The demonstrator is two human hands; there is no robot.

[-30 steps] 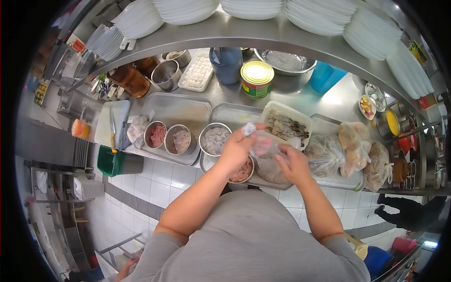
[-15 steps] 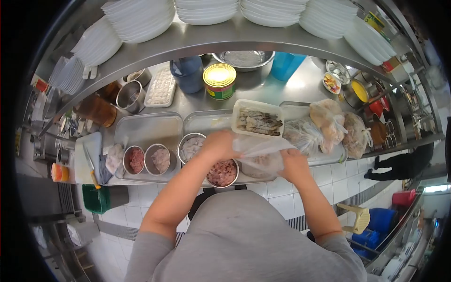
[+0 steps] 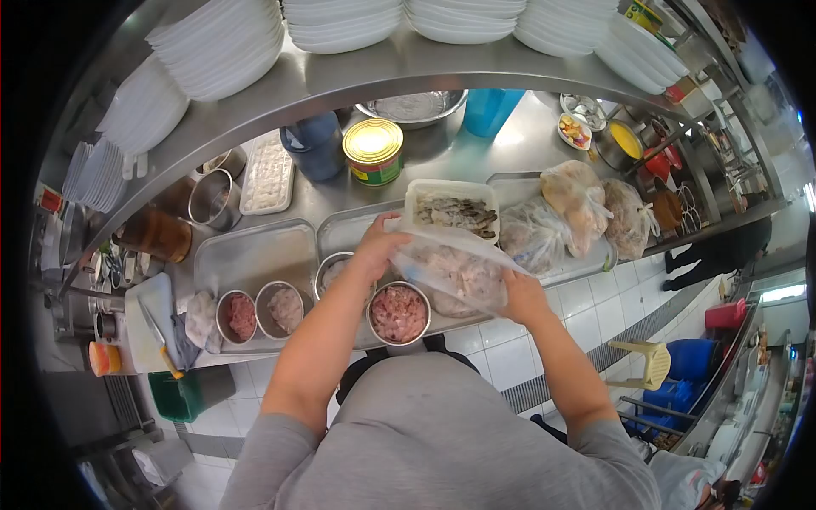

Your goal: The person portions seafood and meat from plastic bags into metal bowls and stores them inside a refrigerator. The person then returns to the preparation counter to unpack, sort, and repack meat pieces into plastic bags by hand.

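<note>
A clear plastic bag [image 3: 450,270] is stretched between my hands above the metal tray; pale food shows through it, though whether inside or beneath it I cannot tell. My left hand [image 3: 380,246] is closed on the bag's left end, my right hand [image 3: 524,297] on its right end. Just behind the bag lies a white tub of shrimp [image 3: 452,212]. In front of my left hand is a round metal container of pink chopped meat [image 3: 399,314]. Another container of pale food [image 3: 334,274] is partly hidden by my left forearm.
Filled plastic bags [image 3: 575,204] lie to the right. Two meat containers [image 3: 279,309] and a knife [image 3: 160,338] on a white board [image 3: 140,306] are at the left. A large can [image 3: 372,151] stands behind, below a shelf [image 3: 340,81] of stacked plates.
The white item that was in my left hand no longer shows. The plastic bag has been spread wide between both hands, and the view has shifted to the right.
</note>
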